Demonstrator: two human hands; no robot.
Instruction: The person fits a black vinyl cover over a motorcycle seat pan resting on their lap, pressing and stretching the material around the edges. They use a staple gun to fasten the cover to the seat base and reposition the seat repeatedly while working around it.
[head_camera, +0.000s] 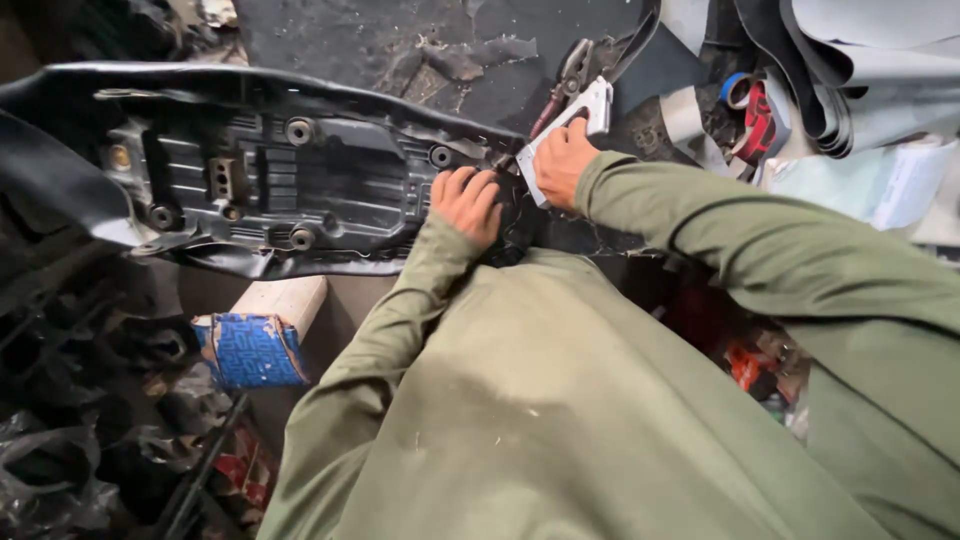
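Note:
A black plastic seat base (270, 165) lies upside down across my lap, its ribbed underside and bolt holes facing up, with black cover material folded over its rim. My left hand (467, 203) presses down on the cover at the base's near right end, fingers curled. My right hand (562, 160) grips a white staple gun (580, 118), its nose held against the same edge just beside my left hand. Both arms wear olive green sleeves.
Red-handled pliers (560, 85) lie beyond the stapler. Rolls of grey and black sheet material (860, 70) and tape rolls (745, 100) crowd the upper right. A blue patterned box (250, 350) on a wooden block sits lower left, with black scraps (60, 420) piled at far left.

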